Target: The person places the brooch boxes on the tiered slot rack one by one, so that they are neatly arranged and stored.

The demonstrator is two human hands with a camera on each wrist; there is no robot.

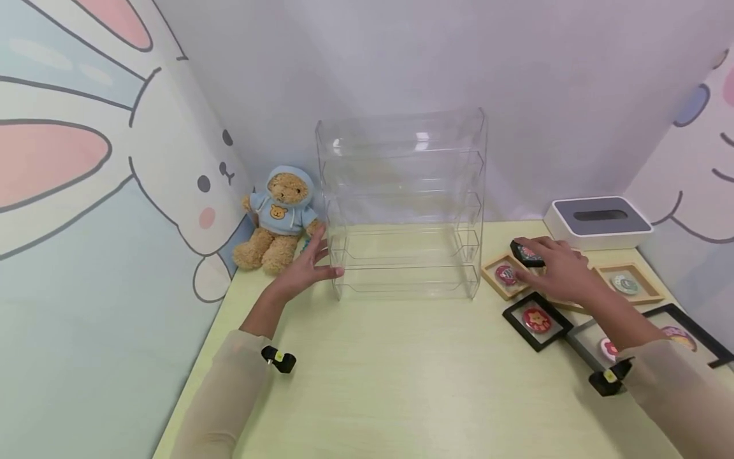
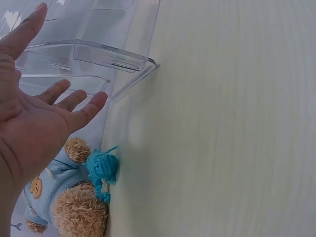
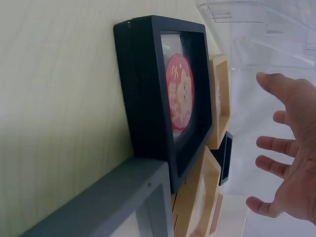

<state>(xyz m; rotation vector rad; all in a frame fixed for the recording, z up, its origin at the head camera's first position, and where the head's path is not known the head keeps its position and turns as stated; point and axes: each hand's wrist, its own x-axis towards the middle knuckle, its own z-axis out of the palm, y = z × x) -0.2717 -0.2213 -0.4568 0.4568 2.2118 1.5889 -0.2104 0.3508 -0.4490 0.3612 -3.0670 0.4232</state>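
Plainly, the left hand [image 1: 302,273] was released, its fingers spread beside the left end of a clear acrylic tiered rack [image 1: 410,282]; whether skin met plastic I could not tell. That rack stood upright near the middle of the back edge of the pale surface [image 1: 373,370]. The right hand [image 1: 564,274] was released too, reaching over a cluster of framed badges toward the right edge. From overhead its fingertips covered part of a small black frame [image 1: 521,254], while the right wrist view showed the fingers apart, gripping nothing. Just below that frame, toward the front edge, lay a wood-framed red badge [image 1: 506,275], then a black-framed red badge [image 1: 537,320]. A grey-framed badge [image 1: 608,349] sat just beside the latter. Farther out, along the right edge, were a wood-framed green badge [image 1: 625,284] and a large black-framed badge [image 1: 679,338]. A white tissue box with a grey top [image 1: 602,227] occupied the back right corner. At the back left corner sat a teddy bear in a blue hoodie [image 1: 283,218], with turquoise yarn [image 2: 102,166] beside it.
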